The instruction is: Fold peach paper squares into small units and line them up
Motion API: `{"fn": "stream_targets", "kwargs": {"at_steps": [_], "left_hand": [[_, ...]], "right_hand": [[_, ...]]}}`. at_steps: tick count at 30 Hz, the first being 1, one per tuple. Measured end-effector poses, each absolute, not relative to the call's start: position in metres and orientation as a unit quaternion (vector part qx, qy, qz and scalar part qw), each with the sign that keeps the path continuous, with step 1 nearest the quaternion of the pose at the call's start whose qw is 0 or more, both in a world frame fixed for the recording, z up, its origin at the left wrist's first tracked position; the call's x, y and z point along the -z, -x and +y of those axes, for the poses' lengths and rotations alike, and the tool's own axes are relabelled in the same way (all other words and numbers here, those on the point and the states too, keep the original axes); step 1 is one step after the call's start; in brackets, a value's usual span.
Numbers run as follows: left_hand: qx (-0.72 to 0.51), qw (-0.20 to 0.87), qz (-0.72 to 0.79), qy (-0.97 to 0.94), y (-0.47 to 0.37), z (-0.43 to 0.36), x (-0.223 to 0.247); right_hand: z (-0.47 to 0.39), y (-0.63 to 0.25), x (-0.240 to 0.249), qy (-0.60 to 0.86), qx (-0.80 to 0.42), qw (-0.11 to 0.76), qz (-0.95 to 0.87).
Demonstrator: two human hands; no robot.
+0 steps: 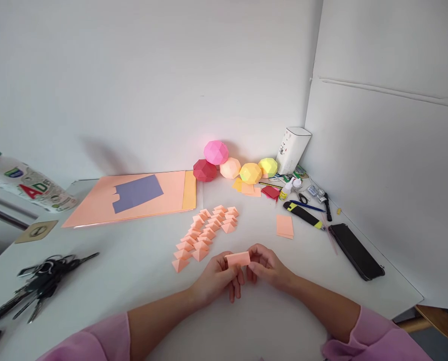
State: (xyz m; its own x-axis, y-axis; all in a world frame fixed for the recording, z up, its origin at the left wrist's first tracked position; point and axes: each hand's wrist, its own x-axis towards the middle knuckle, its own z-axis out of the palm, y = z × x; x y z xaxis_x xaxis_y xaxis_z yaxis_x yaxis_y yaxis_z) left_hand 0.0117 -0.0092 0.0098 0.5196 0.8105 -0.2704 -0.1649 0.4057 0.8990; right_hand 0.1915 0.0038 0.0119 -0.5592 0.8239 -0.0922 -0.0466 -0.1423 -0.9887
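Between both hands, a little above the table, is a small folded peach paper [238, 259]. My left hand [218, 276] pinches its left part, thumb in front and fingers behind. At the paper's right end, my right hand [267, 268] grips it between thumb and curled fingers. Left of the hands, several folded peach paper pieces [200, 245] stand in slanting rows, each with a pointed shape. Beyond my right hand lie flat peach paper slips [284, 226] in a small stack.
Faceted paper balls [215, 152] sit by the wall. Large peach sheets [92, 200] carry a purple paper [138, 193]. Keys [45, 281] and a spray can [30, 183] are on the left. A cutter knife [303, 215], glue bottle [286, 188] and black phone-like case [356, 250] lie right.
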Motion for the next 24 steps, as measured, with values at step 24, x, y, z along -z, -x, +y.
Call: {"fn": "stream_targets", "kwargs": {"at_steps": [24], "left_hand": [[-0.382, 0.763, 0.345, -0.391, -0.0134, -0.0082, -0.0090]], "right_hand": [[0.0023, -0.1912, -0.0104, 0.375, -0.653, 0.301, -0.585]]}}
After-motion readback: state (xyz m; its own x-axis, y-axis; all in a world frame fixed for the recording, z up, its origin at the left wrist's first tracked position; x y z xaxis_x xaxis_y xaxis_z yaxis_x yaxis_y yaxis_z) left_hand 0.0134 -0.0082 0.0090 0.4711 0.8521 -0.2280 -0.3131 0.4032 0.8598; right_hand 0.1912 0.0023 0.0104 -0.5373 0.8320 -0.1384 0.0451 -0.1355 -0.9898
